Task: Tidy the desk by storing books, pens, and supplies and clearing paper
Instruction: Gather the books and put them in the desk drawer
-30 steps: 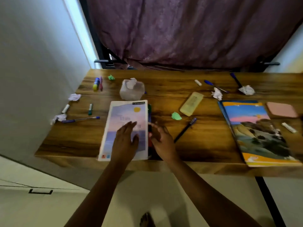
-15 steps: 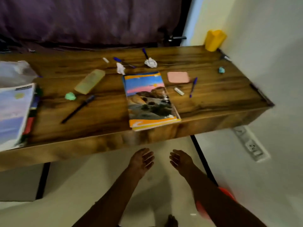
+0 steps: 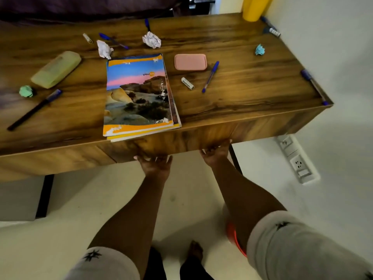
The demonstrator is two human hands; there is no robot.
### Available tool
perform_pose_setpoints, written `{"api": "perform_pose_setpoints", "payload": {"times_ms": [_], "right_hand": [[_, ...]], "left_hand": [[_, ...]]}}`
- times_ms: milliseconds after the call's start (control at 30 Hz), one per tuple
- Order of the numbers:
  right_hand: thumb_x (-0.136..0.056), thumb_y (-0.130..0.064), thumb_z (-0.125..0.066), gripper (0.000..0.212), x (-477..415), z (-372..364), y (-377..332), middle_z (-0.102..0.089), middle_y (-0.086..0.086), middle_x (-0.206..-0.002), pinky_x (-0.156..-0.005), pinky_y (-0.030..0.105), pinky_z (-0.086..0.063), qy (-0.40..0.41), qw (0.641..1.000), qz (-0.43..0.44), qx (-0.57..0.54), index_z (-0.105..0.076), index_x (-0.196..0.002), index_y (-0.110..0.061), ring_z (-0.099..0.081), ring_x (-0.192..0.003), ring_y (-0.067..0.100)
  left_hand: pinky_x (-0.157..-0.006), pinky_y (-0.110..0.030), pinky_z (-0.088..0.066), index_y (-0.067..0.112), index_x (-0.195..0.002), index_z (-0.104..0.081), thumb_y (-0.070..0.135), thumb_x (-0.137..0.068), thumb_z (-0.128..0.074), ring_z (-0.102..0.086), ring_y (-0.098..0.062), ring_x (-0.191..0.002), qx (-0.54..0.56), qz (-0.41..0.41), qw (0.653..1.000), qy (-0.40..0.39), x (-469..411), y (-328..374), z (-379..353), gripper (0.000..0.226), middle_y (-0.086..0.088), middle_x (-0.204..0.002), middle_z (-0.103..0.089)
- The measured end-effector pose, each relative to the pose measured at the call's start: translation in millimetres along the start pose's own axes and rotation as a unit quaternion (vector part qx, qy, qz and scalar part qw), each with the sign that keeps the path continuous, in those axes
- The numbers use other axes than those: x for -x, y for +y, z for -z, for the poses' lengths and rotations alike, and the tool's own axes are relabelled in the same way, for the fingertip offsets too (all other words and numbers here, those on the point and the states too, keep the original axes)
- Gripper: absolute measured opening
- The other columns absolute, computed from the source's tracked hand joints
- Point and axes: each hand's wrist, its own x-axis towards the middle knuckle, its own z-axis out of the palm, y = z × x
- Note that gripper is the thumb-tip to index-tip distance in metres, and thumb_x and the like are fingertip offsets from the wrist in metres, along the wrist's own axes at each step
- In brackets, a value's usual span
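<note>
Brown wooden tabletop (image 3: pixel 252 87), a stack of landscape-cover notebooks (image 3: pixel 139 93) at its front edge.
Below, the right hand (image 3: pixel 215 152) grips the lower edge of the wooden front panel (image 3: pixel 181 141); the left hand (image 3: pixel 154 165) touches it, fingers spread.

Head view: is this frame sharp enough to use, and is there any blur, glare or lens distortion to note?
Head view: mostly usable. The notebook cover is sharp and its "you" print is readable. The far left border smears, and the left hand and right hand look soft. Head view: wide-angle bending bows the edges of the desk. The light is soft, with no hard glare.
</note>
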Motion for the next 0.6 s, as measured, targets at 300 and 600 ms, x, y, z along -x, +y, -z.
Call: {"api": "perform_pose_setpoints", "payload": {"times_ms": [300,600], "right_hand": [[-0.084,-0.075,-0.026,0.087,28.1,39.6,-2.5,-0.041,0.013,-0.145,-0.097,0.048,-0.036,-0.007,0.998,-0.016,0.068,-0.031,-0.143,-0.011,-0.040,-0.132,0.033],[-0.092,-0.026,-0.057,0.049,167.6,57.7,-0.8,-0.041,0.005,-0.135,-0.085,0.024,-0.047,0.019,0.676,0.444,0.588,-0.039,-0.136,-0.013,-0.048,-0.114,0.017]], "left_hand": [[-0.112,-0.055,-0.022,0.018,-0.151,-0.020,0.084,-0.078,-0.016,-0.029,-0.035,-0.140,-0.031,0.017,0.999,0.023,33.9,-9.4,20.8,0.098,-0.013,-0.154,-0.028],[-0.092,-0.034,-0.047,0.027,-0.113,-0.063,0.039,-0.093,-0.046,-0.058,-0.015,-0.113,-0.651,-0.372,0.653,-0.102,185.9,-7.8,9.8,0.029,0.000,-0.118,-0.064]]}}
